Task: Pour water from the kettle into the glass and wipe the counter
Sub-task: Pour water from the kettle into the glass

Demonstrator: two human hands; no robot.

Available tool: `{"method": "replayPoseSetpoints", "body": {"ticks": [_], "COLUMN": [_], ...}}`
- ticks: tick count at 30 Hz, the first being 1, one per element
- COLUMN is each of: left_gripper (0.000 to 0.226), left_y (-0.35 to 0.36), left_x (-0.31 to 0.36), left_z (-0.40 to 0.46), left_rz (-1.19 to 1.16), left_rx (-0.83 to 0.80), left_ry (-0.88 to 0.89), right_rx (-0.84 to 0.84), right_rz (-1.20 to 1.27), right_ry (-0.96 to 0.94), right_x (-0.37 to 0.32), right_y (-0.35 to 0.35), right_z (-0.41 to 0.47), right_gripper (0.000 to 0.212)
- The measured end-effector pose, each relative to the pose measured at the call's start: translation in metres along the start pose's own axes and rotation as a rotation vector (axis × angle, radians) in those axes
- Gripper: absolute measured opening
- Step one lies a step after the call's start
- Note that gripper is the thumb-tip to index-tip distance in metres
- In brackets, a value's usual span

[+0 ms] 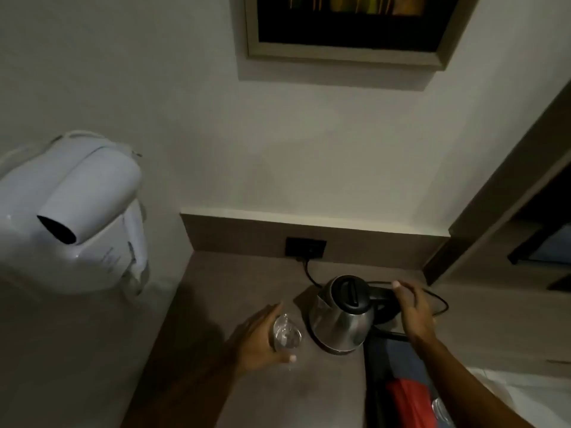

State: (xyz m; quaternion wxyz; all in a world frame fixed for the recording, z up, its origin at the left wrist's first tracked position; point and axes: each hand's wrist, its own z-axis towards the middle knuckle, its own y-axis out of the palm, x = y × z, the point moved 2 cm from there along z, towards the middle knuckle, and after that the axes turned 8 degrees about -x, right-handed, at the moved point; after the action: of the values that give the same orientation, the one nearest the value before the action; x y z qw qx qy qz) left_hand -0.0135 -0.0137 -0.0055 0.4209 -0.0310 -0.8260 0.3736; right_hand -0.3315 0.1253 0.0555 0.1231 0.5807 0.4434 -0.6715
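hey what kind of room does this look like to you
Probably a hotel room: a wall-mounted hair dryer, a small electric kettle plugged in on a narrow counter beside a glass, and a framed picture above.

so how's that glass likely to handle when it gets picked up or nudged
The glass looks thin and clear, so it is probably fragile and light. Its smooth wall may be slippery; the left hand is wrapped around it, which should steady it. It stands upright on the counter close beside the kettle, so a bump from the kettle could tip it.
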Motion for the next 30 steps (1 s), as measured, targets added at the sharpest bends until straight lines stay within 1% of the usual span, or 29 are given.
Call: {"method": "replayPoseSetpoints", "body": {"ticks": [1,2,5,7,10,14,16,18,22,26,30], "left_gripper": [0.135,0.135,0.124,0.115,0.107,0.097,0.090,0.087,0.088,0.088,0.092], "left_y": [0.004,0.005,0.018,0.021,0.020,0.017,0.015,0.014,0.011,0.007,0.007], "left_x": [-0.003,-0.005,-0.011,-0.013,-0.009,-0.006,-0.005,-0.007,-0.008,-0.010,-0.011], "left_z": [0.003,0.007,0.009,0.011,0.011,0.012,0.013,0.014,0.016,0.015,0.014], "left_rz": [-0.027,-0.035,-0.107,-0.150,-0.177,-0.204,-0.198,-0.196,-0.212,-0.170,-0.151], "left_rx": [-0.025,-0.028,-0.013,0.049,0.078,0.080,0.082,0.062,0.031,0.048,0.066], "left_ry": [0.000,-0.016,-0.049,-0.063,-0.066,-0.064,-0.054,-0.072,-0.082,-0.057,-0.044], "right_rx": [-0.017,-0.075,-0.145,-0.096,-0.002,0.001,-0.008,-0.002,-0.074,-0.111,-0.152], "right_rz": [0.080,0.111,0.115,0.167,0.166,0.105,0.042,-0.036,-0.204,-0.327,-0.510], "right_ry": [0.020,0.025,0.048,0.086,0.114,0.085,0.051,-0.022,-0.183,-0.306,-0.459], "right_x": [0.000,0.003,0.010,0.017,0.024,0.020,0.008,-0.007,-0.040,-0.066,-0.088], "right_y": [0.002,0.006,0.017,0.024,0.027,0.031,0.034,0.039,0.047,0.051,0.059], "right_z": [0.000,0.005,0.012,0.021,0.029,0.034,0.036,0.035,0.031,0.025,0.019], "right_gripper": [0.039,0.038,0.037,0.039,0.042,0.044,0.043,0.044,0.038,0.037,0.038]}}
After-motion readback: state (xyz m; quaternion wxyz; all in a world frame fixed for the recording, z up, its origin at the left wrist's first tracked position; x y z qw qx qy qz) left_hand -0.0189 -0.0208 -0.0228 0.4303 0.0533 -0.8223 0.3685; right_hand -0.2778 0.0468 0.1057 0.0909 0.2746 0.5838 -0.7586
